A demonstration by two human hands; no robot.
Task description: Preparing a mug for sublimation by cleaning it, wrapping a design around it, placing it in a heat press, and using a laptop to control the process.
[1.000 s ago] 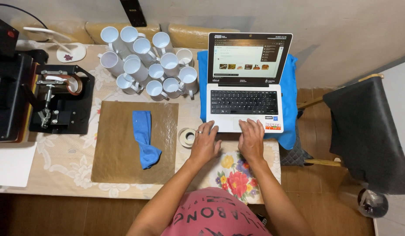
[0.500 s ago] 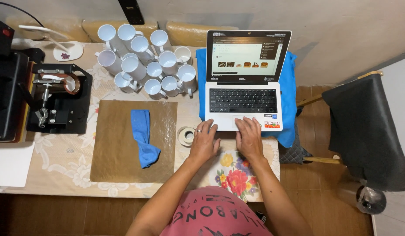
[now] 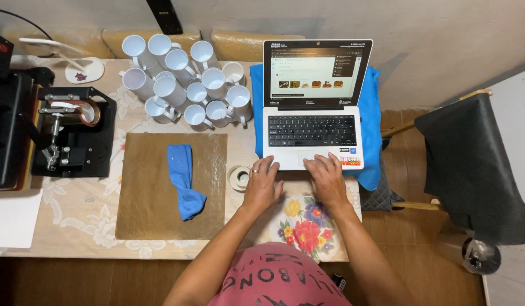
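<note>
An open white laptop with a black keyboard rests on a blue cloth at the right of the table. My left hand lies flat at the laptop's front left corner, fingers spread, a ring on one finger. My right hand rests on the trackpad area, fingers apart. Neither hand holds anything. A roll of tape lies just left of my left hand.
Several white mugs cluster at the back. A brown sheet carries a blue cloth strip. A black mug press stands at the left, white paper below it. A dark-draped chair stands on the right.
The laptop screen now shows a different page layout. My hands stay at the laptop's front edge, almost unmoved.
</note>
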